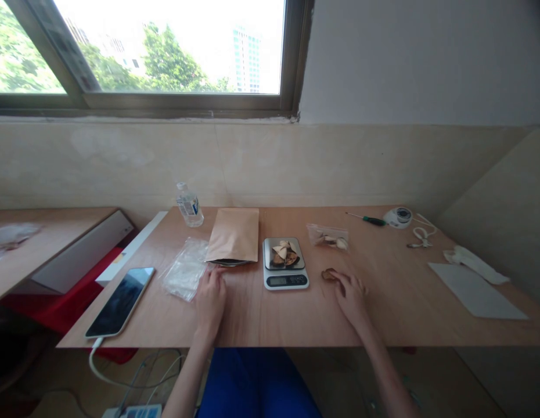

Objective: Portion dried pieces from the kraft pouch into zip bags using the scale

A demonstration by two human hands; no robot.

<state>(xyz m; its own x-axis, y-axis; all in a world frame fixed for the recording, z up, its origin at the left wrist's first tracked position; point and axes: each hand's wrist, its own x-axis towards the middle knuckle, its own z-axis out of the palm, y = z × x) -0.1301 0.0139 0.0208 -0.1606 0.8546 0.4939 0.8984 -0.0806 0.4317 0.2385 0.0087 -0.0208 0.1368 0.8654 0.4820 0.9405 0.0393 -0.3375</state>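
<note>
My right hand (352, 293) rests on the table with its fingertips closed on a dried brown slice (327, 274), possibly dried mushroom. On the kitchen scale (286, 281), between my hands, lies a small pile of similar dried slices (285, 254), pale on some faces and brown on others. My left hand (211, 296) lies on the table with its fingers extended and holds nothing that I can see. Its fingertips are close to the slightly gaping end of a brown kraft paper pouch (235, 235) and beside a stack of clear plastic bags (186, 271).
Behind my right hand lies a clear zip bag (328, 237) with more pieces inside. A water bottle (190, 204) and a charging phone (121, 302) are on the left. Rightward are a screwdriver (372, 220), a white dome camera (398, 217), and a white sheet (477, 293).
</note>
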